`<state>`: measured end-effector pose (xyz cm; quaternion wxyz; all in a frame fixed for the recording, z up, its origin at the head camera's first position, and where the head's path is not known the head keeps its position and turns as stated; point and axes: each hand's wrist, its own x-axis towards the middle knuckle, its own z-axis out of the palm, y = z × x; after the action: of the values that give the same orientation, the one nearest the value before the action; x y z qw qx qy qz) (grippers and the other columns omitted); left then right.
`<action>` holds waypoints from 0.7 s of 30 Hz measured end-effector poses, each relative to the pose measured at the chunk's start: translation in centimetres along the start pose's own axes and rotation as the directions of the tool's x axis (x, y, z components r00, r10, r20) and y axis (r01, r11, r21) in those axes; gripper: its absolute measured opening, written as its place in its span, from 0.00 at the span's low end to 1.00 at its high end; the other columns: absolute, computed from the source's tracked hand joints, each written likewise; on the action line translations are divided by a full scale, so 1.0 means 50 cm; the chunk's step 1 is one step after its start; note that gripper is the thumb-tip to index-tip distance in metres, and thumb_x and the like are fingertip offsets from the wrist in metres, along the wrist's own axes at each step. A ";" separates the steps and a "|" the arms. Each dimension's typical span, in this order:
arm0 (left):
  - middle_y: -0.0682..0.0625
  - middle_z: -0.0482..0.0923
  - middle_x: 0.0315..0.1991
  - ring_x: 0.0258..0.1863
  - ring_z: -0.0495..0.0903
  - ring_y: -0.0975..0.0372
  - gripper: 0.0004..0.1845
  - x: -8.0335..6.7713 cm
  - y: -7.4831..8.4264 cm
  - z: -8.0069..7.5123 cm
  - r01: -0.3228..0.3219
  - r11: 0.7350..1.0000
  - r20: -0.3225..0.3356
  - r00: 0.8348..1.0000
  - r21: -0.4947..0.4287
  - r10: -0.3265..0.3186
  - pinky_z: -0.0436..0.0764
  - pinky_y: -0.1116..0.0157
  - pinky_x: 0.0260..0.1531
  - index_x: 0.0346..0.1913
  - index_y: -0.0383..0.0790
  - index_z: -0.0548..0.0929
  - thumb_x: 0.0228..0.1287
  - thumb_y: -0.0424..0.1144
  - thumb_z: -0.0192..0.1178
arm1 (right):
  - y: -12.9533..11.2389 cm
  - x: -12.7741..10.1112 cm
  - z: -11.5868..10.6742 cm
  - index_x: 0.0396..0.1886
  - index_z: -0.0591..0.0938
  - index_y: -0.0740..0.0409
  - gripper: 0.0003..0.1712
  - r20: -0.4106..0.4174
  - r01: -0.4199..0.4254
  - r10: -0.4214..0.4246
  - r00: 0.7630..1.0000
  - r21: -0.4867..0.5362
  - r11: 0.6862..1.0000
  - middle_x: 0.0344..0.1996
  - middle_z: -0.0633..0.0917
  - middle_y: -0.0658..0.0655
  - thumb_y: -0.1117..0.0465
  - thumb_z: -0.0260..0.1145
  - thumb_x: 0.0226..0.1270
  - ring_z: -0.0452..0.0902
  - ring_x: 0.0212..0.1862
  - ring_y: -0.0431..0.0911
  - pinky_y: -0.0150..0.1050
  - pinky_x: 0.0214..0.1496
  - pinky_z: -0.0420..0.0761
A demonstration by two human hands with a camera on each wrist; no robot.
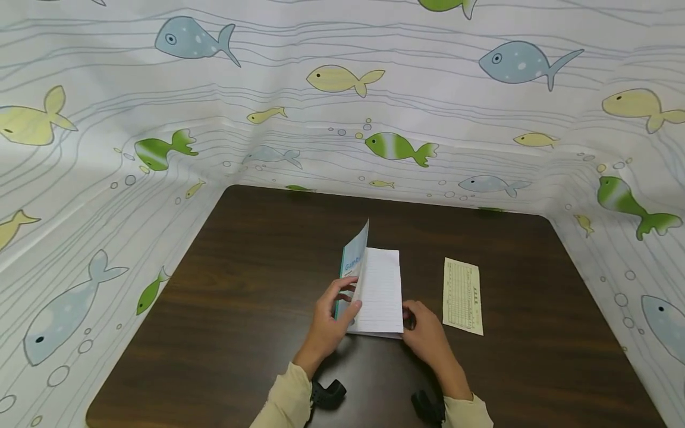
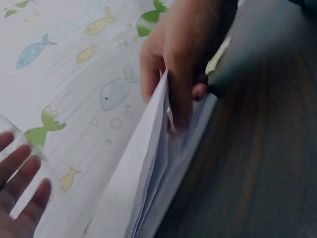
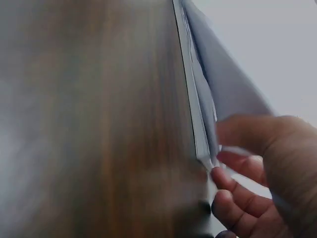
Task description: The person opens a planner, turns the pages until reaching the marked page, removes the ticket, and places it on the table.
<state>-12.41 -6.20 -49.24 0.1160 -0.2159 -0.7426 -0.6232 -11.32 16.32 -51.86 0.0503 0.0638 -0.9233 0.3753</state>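
A lined notebook [image 1: 381,291] lies open on the dark table, its light blue cover [image 1: 353,255] standing up at the left. Against this raised side rests my left hand [image 1: 334,306]; in the left wrist view its fingers [image 2: 30,181] look loosely spread beside white paper. At the lower right corner, my right hand [image 1: 426,333] pinches the edge of the pages. The right wrist view shows thumb and fingers of the right hand [image 3: 265,173] at that corner, with the page stack [image 3: 198,99] fanned slightly apart. Part of the left hand's grip area is hidden.
A pale yellow printed slip [image 1: 462,296] lies on the table [image 1: 257,285] to the right of the notebook. A white sheet with fish drawings [image 1: 321,35] hangs behind and along both sides. Black wrist cameras [image 1: 329,395] sit at both cuffs.
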 end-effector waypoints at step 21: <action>0.43 0.51 0.76 0.75 0.50 0.54 0.39 -0.086 -0.038 0.003 -0.261 0.561 0.409 0.899 0.785 -0.154 0.48 0.42 0.69 0.76 0.48 0.58 0.69 0.66 0.46 | -0.059 -0.076 0.049 0.73 0.61 0.67 0.36 0.181 0.254 -0.197 0.964 -0.395 0.883 0.73 0.59 0.64 0.47 0.52 0.75 0.53 0.74 0.58 0.64 0.69 0.49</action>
<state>-9.51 -7.07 -52.82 0.0545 -0.2921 -0.9453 -0.1342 -7.22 12.82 -52.10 0.0432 0.1841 -0.9693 0.1571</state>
